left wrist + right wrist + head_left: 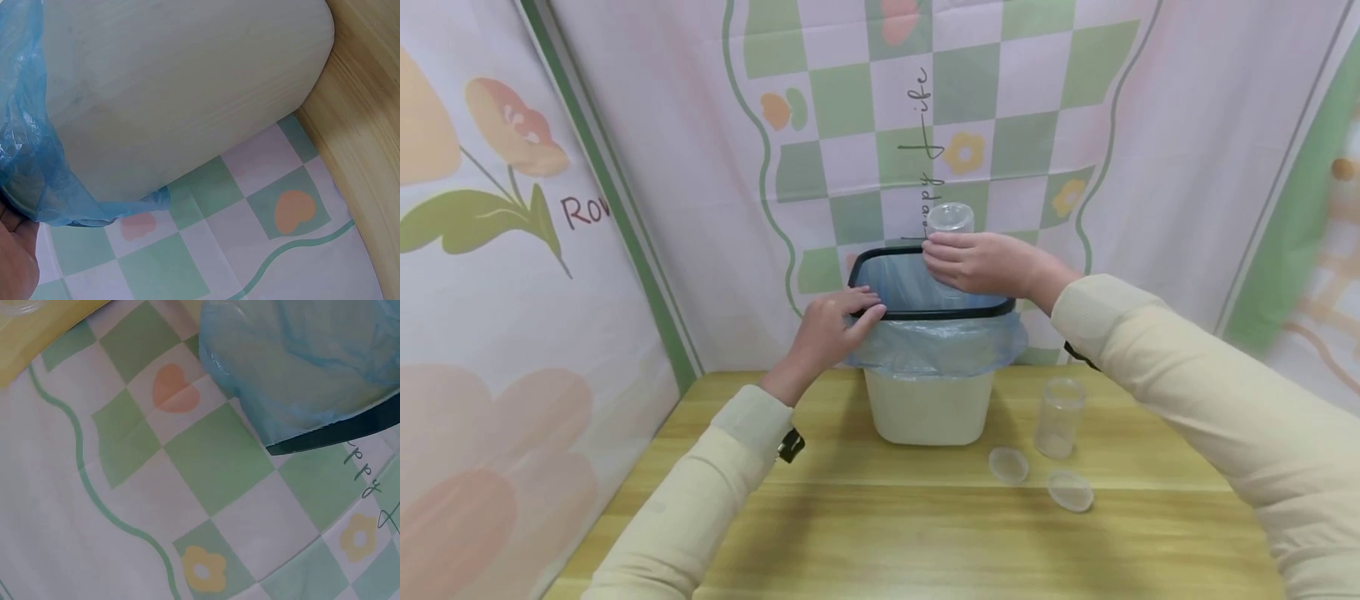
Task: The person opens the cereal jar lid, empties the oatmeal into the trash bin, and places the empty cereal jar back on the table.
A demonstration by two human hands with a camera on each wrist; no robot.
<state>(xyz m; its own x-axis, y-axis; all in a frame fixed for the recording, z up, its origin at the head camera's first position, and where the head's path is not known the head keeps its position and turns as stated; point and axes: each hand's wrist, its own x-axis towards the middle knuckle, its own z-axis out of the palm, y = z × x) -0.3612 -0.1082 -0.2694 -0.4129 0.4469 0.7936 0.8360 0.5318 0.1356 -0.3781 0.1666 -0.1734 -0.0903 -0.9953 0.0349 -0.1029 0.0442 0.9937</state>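
A cream trash bin [928,408] with a black rim [943,314] stands on the table, lined with a blue plastic bag [940,346] folded over its edge. My left hand [835,329] holds the rim at the near left corner, fingers over the top and thumb along the front. Above the bin's opening, my right hand [977,262] grips a clear plastic jar [951,217], its closed-looking end up. The jar's middle is hidden behind the fingers. The right wrist view catches the bag and rim, but not that hand.
A second clear jar [1060,421] stands right of the bin. Two round translucent lids [1008,466] lie on the wooden table [895,533] in front of it. A printed checkered cloth [842,100] hangs close behind the bin, and another patterned cloth [497,317] on the left.
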